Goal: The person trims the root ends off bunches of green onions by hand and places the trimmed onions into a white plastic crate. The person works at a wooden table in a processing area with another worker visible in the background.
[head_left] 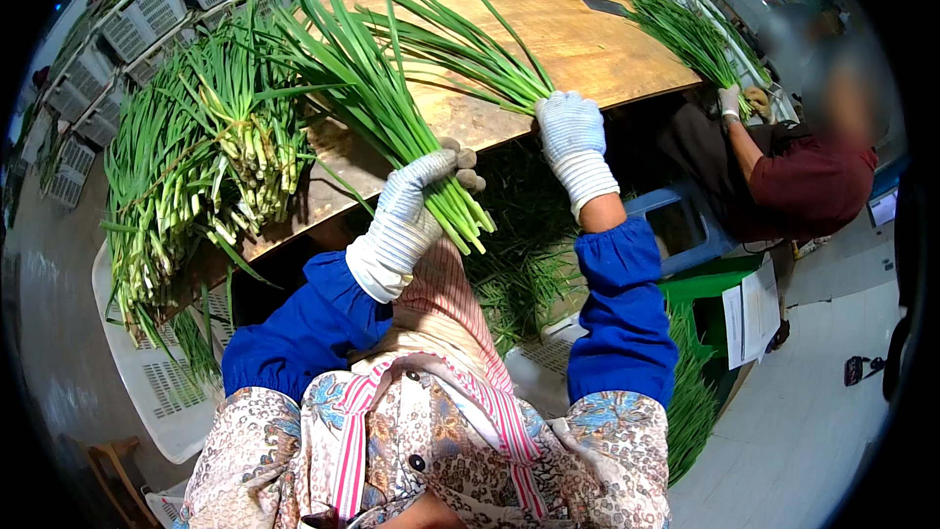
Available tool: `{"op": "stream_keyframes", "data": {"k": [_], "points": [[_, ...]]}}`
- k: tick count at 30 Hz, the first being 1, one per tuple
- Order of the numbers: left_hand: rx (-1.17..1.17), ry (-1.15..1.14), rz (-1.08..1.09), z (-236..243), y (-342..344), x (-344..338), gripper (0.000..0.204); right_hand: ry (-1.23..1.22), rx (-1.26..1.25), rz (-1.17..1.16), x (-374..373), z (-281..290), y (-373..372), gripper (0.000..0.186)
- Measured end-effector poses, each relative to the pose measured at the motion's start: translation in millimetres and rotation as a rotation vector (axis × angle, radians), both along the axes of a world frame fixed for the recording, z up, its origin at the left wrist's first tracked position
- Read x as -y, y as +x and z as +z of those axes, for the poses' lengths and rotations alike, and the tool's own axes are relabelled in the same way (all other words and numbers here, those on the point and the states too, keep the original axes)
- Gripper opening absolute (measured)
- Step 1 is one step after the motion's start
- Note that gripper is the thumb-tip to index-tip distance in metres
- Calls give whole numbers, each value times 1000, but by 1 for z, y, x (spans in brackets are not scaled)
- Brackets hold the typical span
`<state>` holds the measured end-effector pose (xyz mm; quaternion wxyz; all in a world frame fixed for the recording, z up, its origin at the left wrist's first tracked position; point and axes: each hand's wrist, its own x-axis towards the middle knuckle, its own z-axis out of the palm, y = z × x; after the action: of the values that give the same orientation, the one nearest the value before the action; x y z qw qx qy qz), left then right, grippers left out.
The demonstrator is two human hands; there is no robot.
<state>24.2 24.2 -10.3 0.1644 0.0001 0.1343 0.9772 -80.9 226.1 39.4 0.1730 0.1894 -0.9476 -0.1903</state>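
Left hand (413,198), right hand (571,129): finely striped white-and-grey knit gloves (390,255), brownish-grey fingertips (468,179) on left. Puffy royal-blue fabric oversleeves (624,318). Cream blouse (609,456), brown-spotted, blue-flowered, dark round buttons (417,462). Pink-and-white striped straps (351,460).

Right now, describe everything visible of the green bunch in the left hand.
The bunch is of long, slender green leaves, fresh-looking, with paler stalk ends. The gloved left hand grips it near those ends, which jut past the fist toward the lower right. It slants, its leaves fanning toward the upper left above the wooden table. Whether they touch the leafy pile is unclear.
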Motion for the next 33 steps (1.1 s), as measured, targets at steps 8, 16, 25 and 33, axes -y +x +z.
{"op": "stream_keyframes", "data": {"k": [8,16,25,33], "points": [[23,-33,-5,3,9,0,17,-1460,693,54,-22,16,34,29],[71,-123,23,-15,16,-8,17,-1768,998,-105,-6,-31,78,36],[128,-296,53,-26,16,-22,21,-1780,775,19,18,-41,116,20],[215,-306,32,-29,14,-38,15,-2067,601,68,16,-63,147,25]]}}
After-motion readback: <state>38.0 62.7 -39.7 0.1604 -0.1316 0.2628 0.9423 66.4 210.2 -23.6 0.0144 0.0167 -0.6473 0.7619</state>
